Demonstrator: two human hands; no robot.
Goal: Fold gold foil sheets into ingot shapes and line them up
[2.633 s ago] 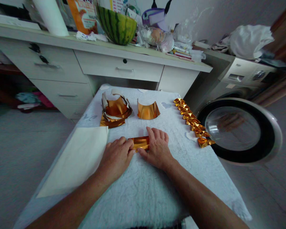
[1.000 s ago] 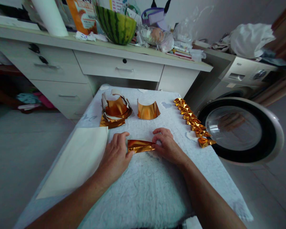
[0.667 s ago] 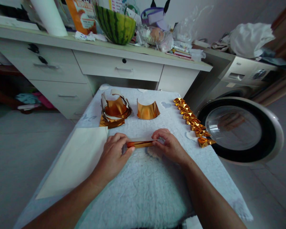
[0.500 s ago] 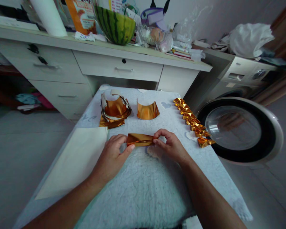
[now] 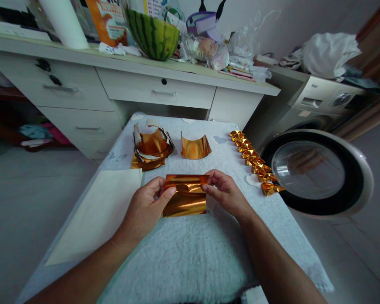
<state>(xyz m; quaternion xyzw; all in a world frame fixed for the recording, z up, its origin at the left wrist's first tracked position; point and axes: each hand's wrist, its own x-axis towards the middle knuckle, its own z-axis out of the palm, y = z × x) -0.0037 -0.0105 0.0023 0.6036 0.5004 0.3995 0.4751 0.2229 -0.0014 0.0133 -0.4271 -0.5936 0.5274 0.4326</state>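
A sheet of gold foil paper [image 5: 186, 203] is spread between my hands, with creases running across it. My left hand [image 5: 147, 202] pinches its left edge between thumb and fingers. On the opposite edge, my right hand [image 5: 225, 192] grips the same sheet near its upper corner. Just beyond lies a single curved gold foil sheet [image 5: 195, 147], standing with its ends curled up. To the left of that sits a curled stack of gold foil sheets [image 5: 152, 145] with pale backing showing. Folded gold foil pieces [image 5: 252, 158] form a row along the table's right side.
A large off-white paper sheet [image 5: 98, 211] lies on the left of the cloth-covered table [image 5: 196, 261]. A washing machine with its round door [image 5: 310, 169] open stands at the right. Behind, a white counter [image 5: 190, 72] carries a cut watermelon [image 5: 153, 36] and plastic bags.
The foil paper was folded into a narrow strip; now it is opened out, with its lower part reaching toward me. Both hands stay at its two sides.
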